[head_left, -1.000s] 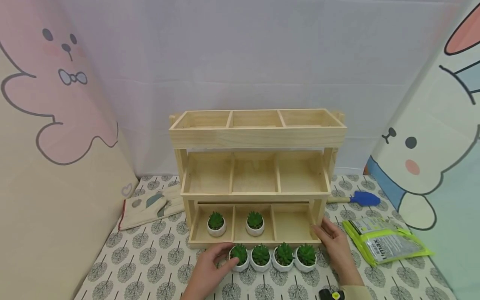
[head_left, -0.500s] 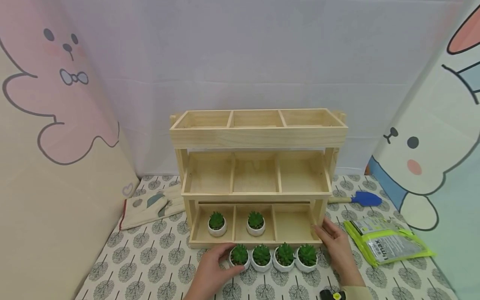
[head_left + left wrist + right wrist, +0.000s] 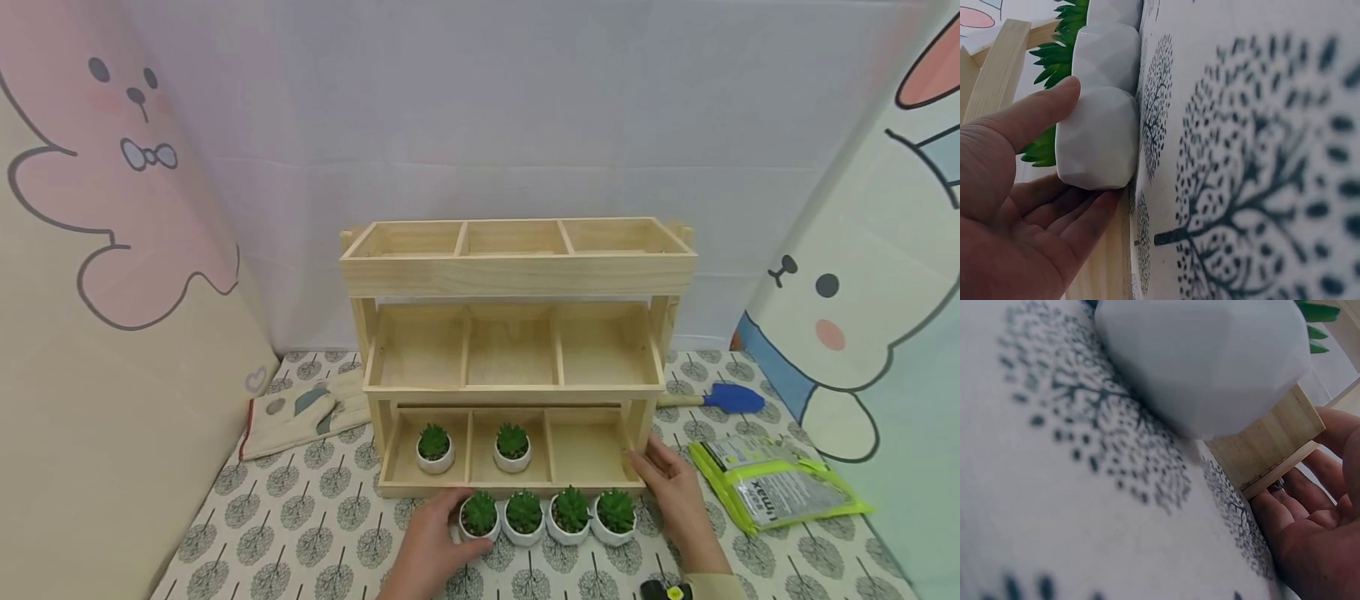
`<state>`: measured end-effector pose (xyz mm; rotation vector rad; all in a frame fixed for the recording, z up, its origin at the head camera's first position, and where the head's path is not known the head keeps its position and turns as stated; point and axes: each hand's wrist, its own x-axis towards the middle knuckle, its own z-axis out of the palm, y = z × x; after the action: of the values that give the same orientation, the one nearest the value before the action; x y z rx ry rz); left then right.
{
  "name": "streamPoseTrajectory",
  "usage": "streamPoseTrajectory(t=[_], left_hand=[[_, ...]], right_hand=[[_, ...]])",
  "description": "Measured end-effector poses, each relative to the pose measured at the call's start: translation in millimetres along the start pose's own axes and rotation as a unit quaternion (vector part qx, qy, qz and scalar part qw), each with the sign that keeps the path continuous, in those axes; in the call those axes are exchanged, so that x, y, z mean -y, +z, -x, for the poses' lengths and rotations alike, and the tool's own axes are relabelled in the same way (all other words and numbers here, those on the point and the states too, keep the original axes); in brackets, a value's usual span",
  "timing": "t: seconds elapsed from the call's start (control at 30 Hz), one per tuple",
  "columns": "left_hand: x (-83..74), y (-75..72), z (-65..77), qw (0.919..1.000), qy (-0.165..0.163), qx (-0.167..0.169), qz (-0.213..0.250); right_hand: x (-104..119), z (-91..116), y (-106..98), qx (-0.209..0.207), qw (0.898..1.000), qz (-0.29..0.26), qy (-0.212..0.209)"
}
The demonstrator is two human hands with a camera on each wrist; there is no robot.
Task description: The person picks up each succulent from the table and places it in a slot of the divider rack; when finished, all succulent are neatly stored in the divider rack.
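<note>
A row of several small potted succulents in white faceted pots stands before a three-tier wooden shelf [image 3: 517, 275]. My left hand [image 3: 431, 542] holds the leftmost potted succulent [image 3: 479, 515] of that row. In the left wrist view, the thumb [image 3: 1054, 103] lies at its white pot [image 3: 1097, 140], with the other fingers behind it. My right hand [image 3: 675, 496] grips the lower right end of the shelf, thumb inside the bottom tray's edge. The right wrist view has the wooden corner [image 3: 1272, 437] between thumb and fingers. Two more succulents [image 3: 433, 448] sit in the bottom tray's left and middle compartments.
Gardening gloves [image 3: 300, 417] lie left of the shelf. At the right are a blue trowel [image 3: 731, 397] and a green-edged bag [image 3: 776, 483]. A tree-patterned cloth [image 3: 255, 533] covers the table. Fabric walls with cartoon animals enclose the sides.
My left hand has moved slightly right, its thumb closing in round the front of the leftmost pot. The right hand keeps its place on the shelf. The pots have not moved.
</note>
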<state>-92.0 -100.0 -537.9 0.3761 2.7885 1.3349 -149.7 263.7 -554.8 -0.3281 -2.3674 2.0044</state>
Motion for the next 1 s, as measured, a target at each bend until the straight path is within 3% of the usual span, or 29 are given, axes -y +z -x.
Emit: streamPoseTrajectory(t=[0.5,1.0], left_hand=[[-4.3,0.5,0.2,0.9993,-0.036,0.008,-0.008],[1.7,-1.7,-1.1,0.9995,-0.021,0.021,-0.004]], right_hand=[[-1.5,-0.2,0.8,-0.006,1.0,-0.001,0.007],[-1.3,-0.5,0.5,-0.003,1.0,-0.004,-0.002]])
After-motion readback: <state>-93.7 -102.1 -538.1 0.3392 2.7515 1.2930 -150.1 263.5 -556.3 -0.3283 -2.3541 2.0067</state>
